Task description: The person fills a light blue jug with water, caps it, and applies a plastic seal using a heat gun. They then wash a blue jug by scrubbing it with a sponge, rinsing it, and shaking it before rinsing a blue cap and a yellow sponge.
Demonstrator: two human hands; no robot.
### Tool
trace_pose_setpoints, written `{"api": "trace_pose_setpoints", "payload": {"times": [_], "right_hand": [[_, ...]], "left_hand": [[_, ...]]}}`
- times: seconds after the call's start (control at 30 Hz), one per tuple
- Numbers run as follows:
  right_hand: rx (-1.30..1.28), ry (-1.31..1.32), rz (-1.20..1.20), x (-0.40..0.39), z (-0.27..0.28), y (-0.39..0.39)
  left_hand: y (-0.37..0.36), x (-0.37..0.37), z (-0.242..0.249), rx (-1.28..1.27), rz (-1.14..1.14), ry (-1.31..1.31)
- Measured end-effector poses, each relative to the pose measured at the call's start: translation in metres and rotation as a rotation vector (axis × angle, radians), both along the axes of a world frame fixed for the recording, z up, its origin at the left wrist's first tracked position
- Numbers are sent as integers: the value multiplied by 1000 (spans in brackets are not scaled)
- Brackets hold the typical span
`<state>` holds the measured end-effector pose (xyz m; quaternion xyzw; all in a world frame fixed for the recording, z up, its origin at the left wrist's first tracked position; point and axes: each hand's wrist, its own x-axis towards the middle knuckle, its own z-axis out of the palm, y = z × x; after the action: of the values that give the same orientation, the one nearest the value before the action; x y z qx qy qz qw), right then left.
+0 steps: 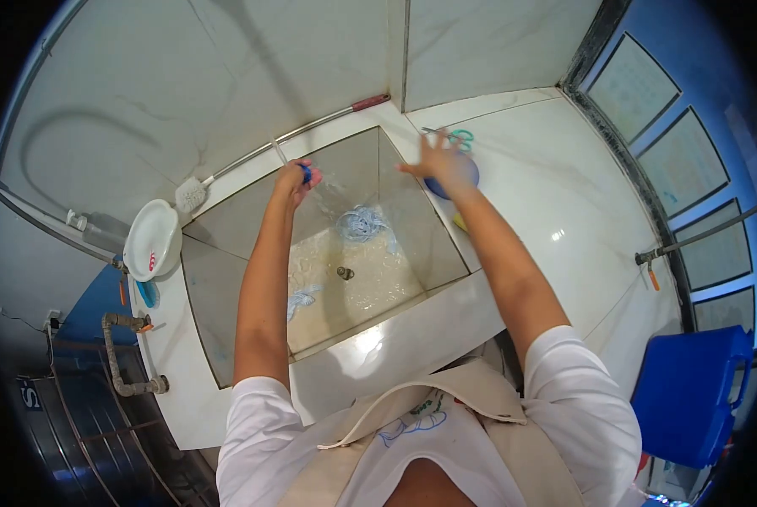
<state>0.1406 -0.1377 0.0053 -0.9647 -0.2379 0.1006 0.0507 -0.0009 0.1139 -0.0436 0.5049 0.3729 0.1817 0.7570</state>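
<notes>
My left hand [298, 181] is closed around the blue end [306, 174] of a pale hose [279, 152], over the sink's far side. Water sprays from it into the tiled sink [328, 345]. My right hand [442, 166], blurred by motion, has its fingers spread above the counter right of the sink. Beneath it is a round blue object [471, 171], partly covered by my hand and wrist. Green-handled scissors [462, 139] lie just past my fingers. In the sink's shallow water sit a bunched light blue cloth [362, 224] and a smaller piece of cloth [301, 301].
A metal drain fitting [345, 273] stands up from the sink floor. A long-handled brush [191, 194] lies along the back ledge. A white basin [152, 241] and a blue brush [147, 294] are at left. A yellow sponge [460, 221] edges the sink; a blue case [691, 397] stands right.
</notes>
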Motion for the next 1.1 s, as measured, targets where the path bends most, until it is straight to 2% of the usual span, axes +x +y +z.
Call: {"api": "trace_pose_setpoints", "payload": {"times": [0.1,0.17,0.2,0.27,0.3,0.33,0.37,0.4,0.47,0.53,0.6,0.67,0.7,0.73,0.77,0.83,0.87,0.93,0.97,1.0,1.07,1.1], "right_hand": [[-26,11,-23,-12,-27,-23],[141,-28,92,-6,-49,-10],[143,-27,93,-7,-64,-3],[27,-417,65,-16,-91,14],[56,-455,94,-27,-85,9],[76,-492,89,-29,-69,15],[55,-444,170,-39,-61,14],[21,-366,251,-54,-65,13],[342,-243,369,-71,-66,33],[603,-186,456,-80,-69,64],[717,201,501,-87,-11,76],[689,217,476,-83,22,115],[877,101,439,-84,24,141],[843,152,475,-77,26,172],[698,171,541,-89,57,178],[569,250,481,-100,72,198],[578,261,491,-104,76,200],[384,163,611,-105,85,202],[385,432,552,-98,87,210],[381,434,567,-100,90,208],[790,1065,194,-98,95,199],[795,1049,181,-96,97,194]], "left_hand": [[8,8,-3,29,-107,27],[-1,12,3,-26,-200,55],[-15,12,5,-82,-235,75],[-49,23,-28,-67,-357,101],[-68,24,-52,-121,-396,92],[-79,42,-54,-161,-437,41],[-87,52,-42,-149,-442,16],[-98,48,-36,-247,-380,29],[-105,45,-24,-359,-308,34],[-80,39,-17,-376,-392,-178],[-25,36,-33,-190,-436,17],[4,1,-12,-1,-337,141],[3,-13,10,14,-306,176],[-4,-21,26,29,-286,211],[-13,-23,26,31,-322,206],[-14,-40,26,429,-153,125],[-6,-44,18,435,-143,138],[15,-52,-5,1518,-182,250],[6,-60,13,1479,-225,205],[9,-65,17,1475,-212,215],[11,-61,26,1212,-213,204],[4,-60,40,1212,-222,185]]}}
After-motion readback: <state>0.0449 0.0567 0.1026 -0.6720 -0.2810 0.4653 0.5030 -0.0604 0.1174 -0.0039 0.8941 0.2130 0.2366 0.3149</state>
